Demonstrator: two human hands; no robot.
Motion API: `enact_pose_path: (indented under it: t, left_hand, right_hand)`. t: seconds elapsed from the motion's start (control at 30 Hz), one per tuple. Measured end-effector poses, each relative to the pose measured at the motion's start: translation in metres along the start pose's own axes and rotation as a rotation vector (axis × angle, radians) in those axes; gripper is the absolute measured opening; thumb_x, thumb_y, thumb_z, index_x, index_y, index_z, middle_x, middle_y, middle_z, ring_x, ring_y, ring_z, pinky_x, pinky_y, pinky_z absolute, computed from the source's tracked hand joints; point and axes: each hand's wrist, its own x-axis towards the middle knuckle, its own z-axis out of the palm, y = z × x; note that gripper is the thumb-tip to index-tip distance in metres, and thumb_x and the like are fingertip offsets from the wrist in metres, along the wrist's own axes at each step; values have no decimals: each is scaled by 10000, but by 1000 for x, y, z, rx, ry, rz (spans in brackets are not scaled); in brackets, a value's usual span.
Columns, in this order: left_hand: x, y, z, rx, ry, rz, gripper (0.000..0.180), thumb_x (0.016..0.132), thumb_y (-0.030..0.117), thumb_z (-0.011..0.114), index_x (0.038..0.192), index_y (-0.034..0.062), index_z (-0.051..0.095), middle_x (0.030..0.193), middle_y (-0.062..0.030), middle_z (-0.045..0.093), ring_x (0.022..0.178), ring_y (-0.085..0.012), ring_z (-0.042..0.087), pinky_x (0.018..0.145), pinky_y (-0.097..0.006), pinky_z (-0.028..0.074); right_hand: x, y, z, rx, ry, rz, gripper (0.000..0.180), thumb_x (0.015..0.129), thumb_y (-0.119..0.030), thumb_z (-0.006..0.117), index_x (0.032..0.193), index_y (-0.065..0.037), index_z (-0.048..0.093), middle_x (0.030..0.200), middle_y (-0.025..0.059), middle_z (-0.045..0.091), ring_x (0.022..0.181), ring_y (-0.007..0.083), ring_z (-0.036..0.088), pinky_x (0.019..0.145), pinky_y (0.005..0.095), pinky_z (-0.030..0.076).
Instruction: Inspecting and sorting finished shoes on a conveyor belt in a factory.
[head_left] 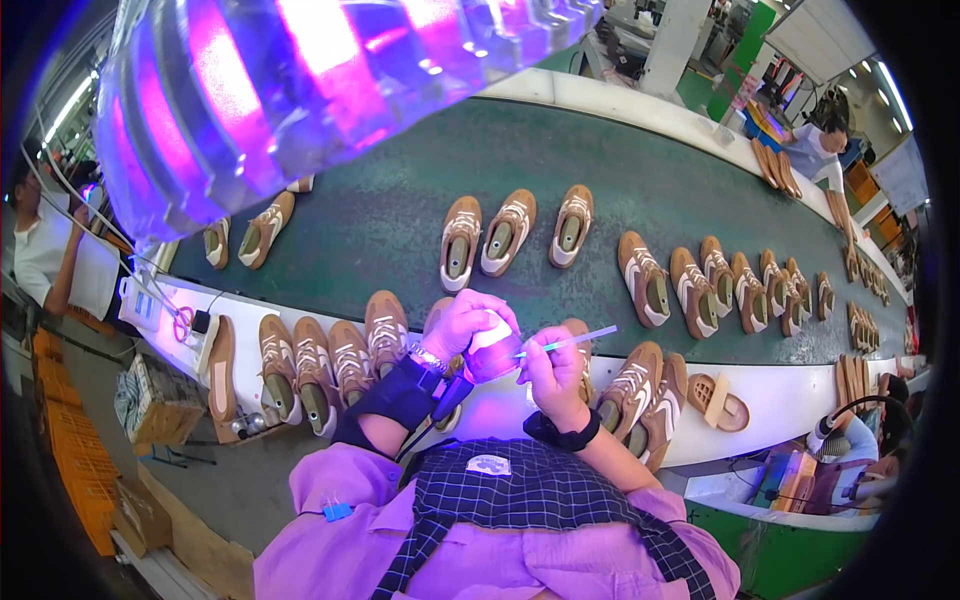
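My left hand (466, 328) grips a shoe (490, 362) above the white ledge. Its white and brown end faces up, tinted pink by purple light, and much of the rest is hidden by my hand and wrist. Pinched in the fingers of my right hand (556, 376) is a thin pale-blue pen-like stick (583, 338), its tip at or very near the shoe. Brown sneakers with white laces stand on both sides of my hands, among them one brown sneaker (386, 325) on the left and another (632, 385) on the right.
A wide green conveyor belt (400, 180) carries several sneakers beyond the white ledge (760, 435). Overhead at the upper left hangs a purple-lit lamp (300, 90) wrapped in clear plastic. Pink-handled scissors (182, 322) and loose soles (718, 402) lie on the ledge. Co-workers sit left and right.
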Motion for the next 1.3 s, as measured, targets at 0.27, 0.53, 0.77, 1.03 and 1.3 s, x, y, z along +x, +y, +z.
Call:
enact_pose_path:
  t: [0.27, 0.53, 0.77, 1.03, 1.3]
  left_hand:
    - [-1, 0, -3, -28, -17, 6, 470, 673, 367, 527, 810, -67, 644, 747, -109, 649, 672, -153, 617, 618, -244, 482]
    - [-1, 3, -4, -26, -39, -1, 478, 672, 375, 529, 811, -67, 646, 745, -107, 645, 683, -153, 612, 636, -248, 477]
    - [-1, 3, -2, -35, -43, 11, 477, 674, 378, 533, 806, -64, 652, 752, -112, 645, 688, -158, 610, 640, -251, 475]
    - [1, 3, -4, -36, -48, 18, 469, 675, 362, 539, 816, -70, 652, 766, -122, 651, 704, -168, 618, 653, -256, 481]
    - [-1, 5, 0, -64, -47, 0, 476, 668, 364, 537, 812, -75, 651, 769, -125, 651, 699, -168, 618, 649, -254, 480]
  right_hand:
    - [0, 4, -1, -269, -13, -129, 40, 865, -43, 562, 873, -16, 533, 683, 17, 548, 564, 67, 515, 519, 217, 411]
    - [1, 2, -1, -368, -30, -193, 48, 865, -51, 559, 865, -14, 528, 674, 34, 542, 563, 88, 529, 507, 224, 419]
    - [2, 0, 0, 117, 63, 24, 62, 918, -77, 476, 924, -38, 429, 676, 32, 530, 537, 74, 528, 471, 197, 453]
    - [5, 1, -1, 37, 64, 58, 81, 920, -114, 476, 921, -43, 437, 680, 45, 516, 522, 74, 493, 459, 218, 470]
    - [4, -3, -4, 80, 46, 98, 73, 918, -113, 476, 918, -46, 446, 673, 43, 513, 509, 80, 492, 454, 243, 494]
